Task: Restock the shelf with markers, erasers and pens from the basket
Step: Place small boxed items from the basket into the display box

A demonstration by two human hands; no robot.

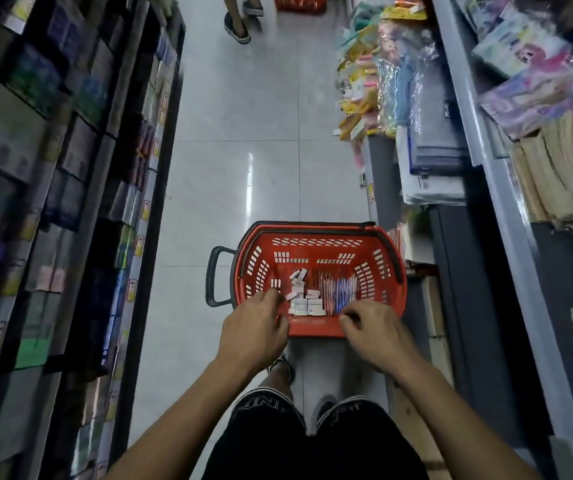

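Note:
A red plastic basket (316, 249) with black handles stands on the tiled floor in front of me. Inside it lie several small white eraser boxes (304, 299) and, to their right, a row of blue and red pens (338, 292). My left hand (253, 332) reaches over the near rim at the left, fingers loosely curled, holding nothing that I can see. My right hand (375, 332) hovers over the near rim at the right, fingers bent down toward the pens, nothing visibly in its grip.
Dark shelving (70, 168) full of boxed goods lines the left. A grey shelf unit (479, 188) with stationery, bags and notebooks runs along the right. Another person's feet (240, 19) and a second red basket (298, 1) are far up the aisle.

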